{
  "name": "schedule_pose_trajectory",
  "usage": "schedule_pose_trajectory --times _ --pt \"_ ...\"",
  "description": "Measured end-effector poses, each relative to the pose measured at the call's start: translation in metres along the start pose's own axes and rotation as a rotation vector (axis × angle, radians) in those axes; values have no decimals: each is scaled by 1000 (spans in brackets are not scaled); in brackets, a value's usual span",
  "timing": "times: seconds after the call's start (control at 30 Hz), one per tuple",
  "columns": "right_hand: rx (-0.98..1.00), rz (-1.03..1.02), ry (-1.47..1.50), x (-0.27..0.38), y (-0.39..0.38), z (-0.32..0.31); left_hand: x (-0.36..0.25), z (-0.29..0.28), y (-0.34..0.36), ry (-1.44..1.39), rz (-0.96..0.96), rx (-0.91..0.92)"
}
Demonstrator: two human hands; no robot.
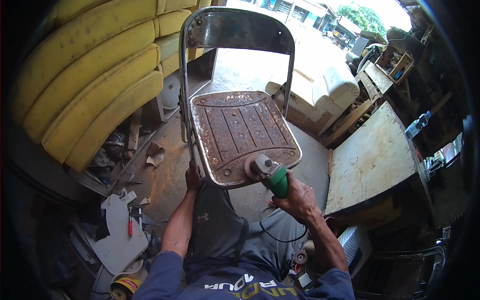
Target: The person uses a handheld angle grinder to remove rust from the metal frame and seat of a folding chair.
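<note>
Yellow cushions: a tall bank of padded yellow cushions (100,95) closes off the person's left, its lower edge overhanging clutter.
Concrete floor: the widest open patch of concrete floor (312,150) lies right of the chair, ending at a stained pale board (372,157); beyond stands a white padded seat unit (315,95). Left of the chair the strip is narrower, dusted orange, with loose pale sheets (117,232) nearer the person.
Chair: the metal chair (240,122) stands upright directly before the person, above the knees in view, backrest away. Its seat is heavily rusted brown, with pressed grooves and a shinier, scuffed rim; the dark backrest bears rust spots.
Shirt: navy shirt (200,280) with large white and yellow-green lettering, partly folded; the grey trousers (220,220) carry a small pale emblem.
Right hand: wrapped firmly round the grinder body; the right hand (298,197) is just beside the seat's near right corner.
Grinder: green angle grinder (270,175), its disc over the seat's near edge; whether it spins cannot be told. A black cable loops below.
Left hand: partly hidden, the left hand (193,176) grips the chair's left tube.
Tin: yellow-and-red label on a tin (126,287), lower left.
</note>
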State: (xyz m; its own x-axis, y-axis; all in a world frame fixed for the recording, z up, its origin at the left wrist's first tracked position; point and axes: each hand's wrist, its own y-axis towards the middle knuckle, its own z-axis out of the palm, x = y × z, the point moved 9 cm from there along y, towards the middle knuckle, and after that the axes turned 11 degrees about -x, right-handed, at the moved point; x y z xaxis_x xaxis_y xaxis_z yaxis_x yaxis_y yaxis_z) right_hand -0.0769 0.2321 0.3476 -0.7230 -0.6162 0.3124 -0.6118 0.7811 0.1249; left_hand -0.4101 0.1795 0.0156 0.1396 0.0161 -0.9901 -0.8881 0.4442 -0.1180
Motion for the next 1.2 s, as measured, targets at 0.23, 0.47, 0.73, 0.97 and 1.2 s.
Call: schedule_pose_trajectory --times 0.23,0.47,0.73,0.97,1.2 --pt "-46 35 3 -6 -2 -5 8 1 6 -87 -22 -13" --pt "-11 148 -12 -16 -1 -10 14 -1 7 -101 -14 -16" --pt "-36 192 -11 -27 -3 -14 15 2 8 -141 8 -20" --pt "-102 239 -28 -41 -4 -14 12 2 12 -131 25 -20" --pt "-168 281 -116 -64 -1 -20 11 0 7 -138 -18 -35"
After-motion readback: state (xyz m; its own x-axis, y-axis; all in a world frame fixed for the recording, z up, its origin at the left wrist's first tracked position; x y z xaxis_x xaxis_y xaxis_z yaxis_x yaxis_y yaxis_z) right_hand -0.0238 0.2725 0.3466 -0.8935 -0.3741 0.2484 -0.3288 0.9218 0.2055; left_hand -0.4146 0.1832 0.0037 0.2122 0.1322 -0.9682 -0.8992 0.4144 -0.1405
